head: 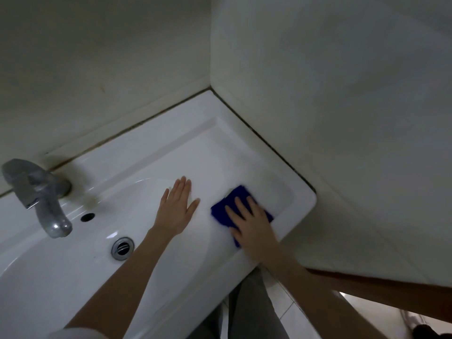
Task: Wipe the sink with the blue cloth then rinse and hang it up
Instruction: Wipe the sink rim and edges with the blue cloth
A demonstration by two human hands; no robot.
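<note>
The white ceramic sink (151,152) fills the lower left of the head view. A folded blue cloth (236,200) lies on the flat right-hand ledge of the sink, close to its front right corner. My right hand (252,225) presses flat on the cloth with straight fingers and covers its near half. My left hand (177,206) rests flat on the sink surface just left of the cloth, fingers straight and together, holding nothing.
A grey metal tap (39,194) stands at the left over the basin, with the overflow hole (87,217) and the drain (122,247) below it. White tiled walls (318,94) meet in a corner behind and to the right of the sink. Floor tiles show below.
</note>
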